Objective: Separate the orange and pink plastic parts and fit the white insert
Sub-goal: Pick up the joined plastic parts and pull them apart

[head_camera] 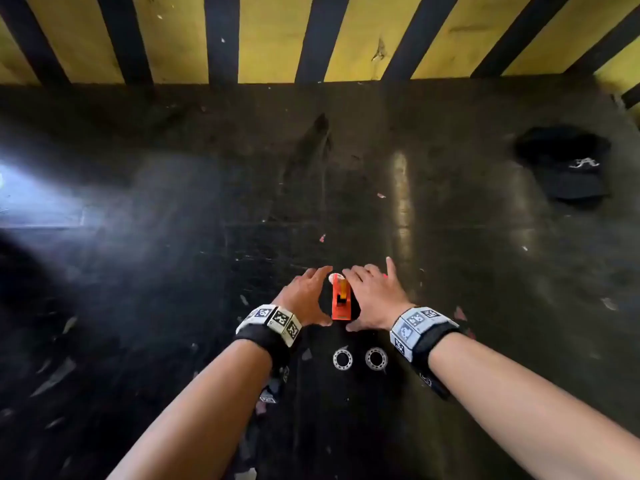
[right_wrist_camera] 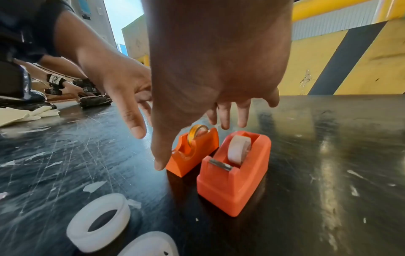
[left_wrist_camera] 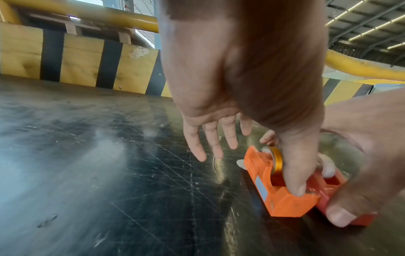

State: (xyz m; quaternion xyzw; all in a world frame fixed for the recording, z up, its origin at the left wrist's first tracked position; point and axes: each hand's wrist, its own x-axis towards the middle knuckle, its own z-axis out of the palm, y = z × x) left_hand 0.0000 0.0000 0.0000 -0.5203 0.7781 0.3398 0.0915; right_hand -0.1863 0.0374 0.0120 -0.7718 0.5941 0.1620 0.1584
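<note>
An orange tape dispenser (head_camera: 341, 303) with an amber roll (right_wrist_camera: 197, 133) stands on the black floor. Close to its right stands a pinkish-orange dispenser (right_wrist_camera: 234, 173) with a white roll (right_wrist_camera: 238, 149) in its slot; my right hand hides it in the head view. My left hand (head_camera: 304, 292) is beside the orange dispenser on the left, fingers (left_wrist_camera: 210, 143) spread and straight. My right hand (head_camera: 374, 296) hovers over both dispensers, fingers (right_wrist_camera: 225, 117) straight, thumb (right_wrist_camera: 161, 155) reaching down by the orange one. Neither hand grips anything; contact is unclear.
Two loose white tape rolls (head_camera: 343, 358) (head_camera: 376, 358) lie just in front of my wrists. A black cap (head_camera: 564, 164) lies far right. A yellow-and-black striped wall (head_camera: 277, 36) bounds the far side. Another person's hands (right_wrist_camera: 57, 83) work at the far left.
</note>
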